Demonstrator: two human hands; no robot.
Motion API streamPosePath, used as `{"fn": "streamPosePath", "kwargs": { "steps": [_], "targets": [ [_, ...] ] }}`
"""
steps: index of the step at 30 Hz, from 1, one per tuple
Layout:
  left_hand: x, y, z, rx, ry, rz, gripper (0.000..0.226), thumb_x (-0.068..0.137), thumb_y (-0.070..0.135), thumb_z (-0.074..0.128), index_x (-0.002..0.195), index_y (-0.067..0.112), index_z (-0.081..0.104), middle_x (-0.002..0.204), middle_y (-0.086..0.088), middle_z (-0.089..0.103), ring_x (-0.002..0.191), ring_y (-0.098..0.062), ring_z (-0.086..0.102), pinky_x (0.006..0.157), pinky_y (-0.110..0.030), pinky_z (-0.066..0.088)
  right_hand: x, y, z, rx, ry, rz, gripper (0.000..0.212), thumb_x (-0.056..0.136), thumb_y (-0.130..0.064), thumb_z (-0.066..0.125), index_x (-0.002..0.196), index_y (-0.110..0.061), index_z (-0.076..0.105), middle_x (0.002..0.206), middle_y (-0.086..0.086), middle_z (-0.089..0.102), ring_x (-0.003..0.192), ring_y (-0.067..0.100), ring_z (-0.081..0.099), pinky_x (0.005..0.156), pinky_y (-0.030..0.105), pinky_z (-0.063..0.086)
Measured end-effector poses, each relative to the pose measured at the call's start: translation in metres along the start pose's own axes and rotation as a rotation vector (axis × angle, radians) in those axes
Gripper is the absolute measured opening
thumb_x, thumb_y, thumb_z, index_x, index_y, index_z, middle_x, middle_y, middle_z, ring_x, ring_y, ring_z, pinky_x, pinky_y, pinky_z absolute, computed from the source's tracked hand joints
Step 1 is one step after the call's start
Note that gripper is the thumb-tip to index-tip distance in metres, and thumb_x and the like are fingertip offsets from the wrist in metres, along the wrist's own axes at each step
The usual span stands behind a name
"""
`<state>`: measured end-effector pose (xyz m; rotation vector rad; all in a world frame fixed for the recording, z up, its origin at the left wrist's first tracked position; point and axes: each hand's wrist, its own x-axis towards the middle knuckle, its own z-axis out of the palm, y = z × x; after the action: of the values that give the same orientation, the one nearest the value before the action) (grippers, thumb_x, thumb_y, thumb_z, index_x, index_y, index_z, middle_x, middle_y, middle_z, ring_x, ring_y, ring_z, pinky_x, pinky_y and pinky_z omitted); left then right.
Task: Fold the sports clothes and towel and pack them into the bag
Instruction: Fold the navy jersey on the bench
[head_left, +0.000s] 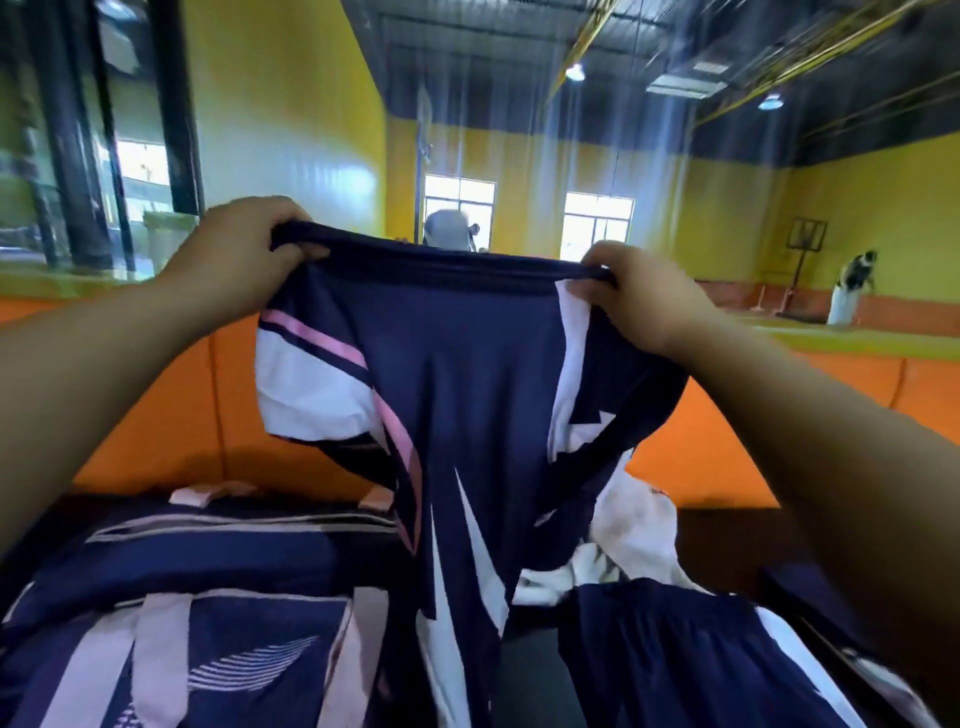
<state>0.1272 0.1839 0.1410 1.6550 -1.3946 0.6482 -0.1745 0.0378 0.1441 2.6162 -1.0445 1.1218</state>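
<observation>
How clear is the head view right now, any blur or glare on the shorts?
Head view: shorts between left hand and right hand fairly sharp; ceiling and back wall streaked by motion blur; windows blown out; edges bowed by wide angle.

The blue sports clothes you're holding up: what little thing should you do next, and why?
Probably bring the left hand across to the right hand, halving the navy garment: both pinch its top band and it hangs unfolded.

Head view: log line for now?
left hand grips navy garment band | right hand grips other end | garment held up, unfolded | bag below left
</observation>
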Motion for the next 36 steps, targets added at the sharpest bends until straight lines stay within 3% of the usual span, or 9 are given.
{"fn": "streamPosePath", "kwargs": {
  "steps": [5, 7, 11, 16, 19, 25, 29, 33, 36],
  "targets": [
    [0.019, 0.002, -0.019, 0.035, 0.068, -0.048, 0.02, 0.09, 0.025, 0.06, 0.101, 0.008, 0.063, 0.091, -0.01, 0.058, 0.083, -0.023, 0.048, 0.068, -0.03, 0.031, 0.008, -0.012, -0.025, 0.122, 0.024, 0.034, 0.033, 0.085, -0.049, 0.063, 0.068, -0.023, 0.052, 0.065, -0.005, 0.05, 0.06, 0.008, 0.045, 0.053, 0.025, 0.034],
    [0.024, 0.003, -0.028, 0.054, 0.088, -0.051, 0.021, 0.091, 0.025, 0.06, 0.102, 0.008, 0.063, 0.097, -0.015, 0.06, 0.085, -0.025, 0.048, 0.069, -0.031, 0.032, 0.009, -0.016, -0.034, 0.139, -0.007, 0.006, 0.037, 0.084, -0.049, 0.065, 0.067, -0.016, 0.057, 0.063, -0.002, 0.049, 0.059, 0.011, 0.044, 0.053, 0.025, 0.032],
    [0.034, 0.01, -0.045, 0.098, 0.146, -0.013, 0.019, 0.09, 0.02, 0.061, 0.104, 0.006, 0.064, 0.106, -0.022, 0.059, 0.097, -0.037, 0.052, 0.074, -0.033, 0.034, 0.017, -0.022, -0.053, 0.073, 0.07, 0.006, 0.025, 0.085, -0.037, 0.067, 0.072, -0.019, 0.055, 0.069, -0.002, 0.051, 0.072, 0.02, 0.047, 0.057, 0.03, 0.033],
    [0.048, 0.019, -0.066, 0.1, 0.217, 0.01, 0.019, 0.088, 0.011, 0.058, 0.105, 0.007, 0.065, 0.108, -0.023, 0.06, 0.099, -0.037, 0.053, 0.074, -0.033, 0.033, 0.025, -0.033, -0.076, -0.004, 0.186, -0.007, 0.012, 0.089, -0.017, 0.056, 0.096, -0.009, 0.062, 0.089, 0.005, 0.055, 0.084, 0.024, 0.049, 0.068, 0.028, 0.031],
    [0.042, 0.02, -0.069, 0.088, 0.208, -0.001, 0.018, 0.087, 0.009, 0.058, 0.104, 0.007, 0.066, 0.107, -0.022, 0.061, 0.099, -0.036, 0.054, 0.074, -0.031, 0.032, 0.022, -0.039, -0.075, 0.041, 0.12, 0.003, 0.009, 0.089, -0.012, 0.055, 0.09, -0.01, 0.063, 0.083, 0.004, 0.055, 0.083, 0.022, 0.048, 0.068, 0.027, 0.031],
    [-0.001, 0.002, -0.043, -0.022, -0.033, -0.237, 0.009, 0.085, 0.018, 0.067, 0.091, 0.012, 0.068, 0.085, -0.009, 0.063, 0.079, -0.027, 0.056, 0.059, -0.03, 0.035, 0.004, -0.027, -0.024, 0.126, -0.095, 0.119, 0.022, 0.089, -0.026, 0.063, 0.068, -0.023, 0.055, 0.081, 0.004, 0.055, 0.079, 0.022, 0.051, 0.068, 0.029, 0.039],
    [-0.025, -0.016, -0.012, -0.327, -0.144, -0.504, 0.005, 0.086, 0.001, 0.063, 0.086, 0.006, 0.063, 0.07, -0.014, 0.058, 0.037, -0.016, 0.057, 0.032, -0.02, 0.043, -0.003, -0.025, 0.018, 0.271, -0.143, 0.262, 0.015, 0.088, -0.019, 0.065, 0.075, -0.011, 0.061, 0.073, 0.01, 0.055, 0.071, 0.025, 0.052, 0.067, 0.031, 0.043],
    [-0.038, -0.033, 0.016, -0.653, -0.019, -0.618, 0.025, 0.087, -0.012, 0.052, 0.078, 0.01, 0.059, 0.081, -0.017, 0.061, 0.046, -0.009, 0.064, 0.047, -0.018, 0.054, -0.003, -0.028, 0.057, 0.693, -0.068, 0.405, 0.029, 0.086, 0.003, 0.055, 0.061, -0.009, 0.06, 0.068, 0.015, 0.06, 0.064, 0.03, 0.063, 0.066, 0.043, 0.059],
    [-0.047, -0.047, 0.038, -0.508, -0.085, -0.528, 0.024, 0.087, 0.001, 0.059, 0.108, 0.012, 0.063, 0.107, -0.01, 0.063, 0.095, -0.021, 0.064, 0.084, -0.031, 0.055, -0.008, -0.036, 0.08, 0.875, -0.05, 0.365, 0.029, 0.091, 0.007, 0.049, 0.075, -0.013, 0.061, 0.076, 0.012, 0.062, 0.071, 0.027, 0.059, 0.071, 0.042, 0.056]
  ]
}}
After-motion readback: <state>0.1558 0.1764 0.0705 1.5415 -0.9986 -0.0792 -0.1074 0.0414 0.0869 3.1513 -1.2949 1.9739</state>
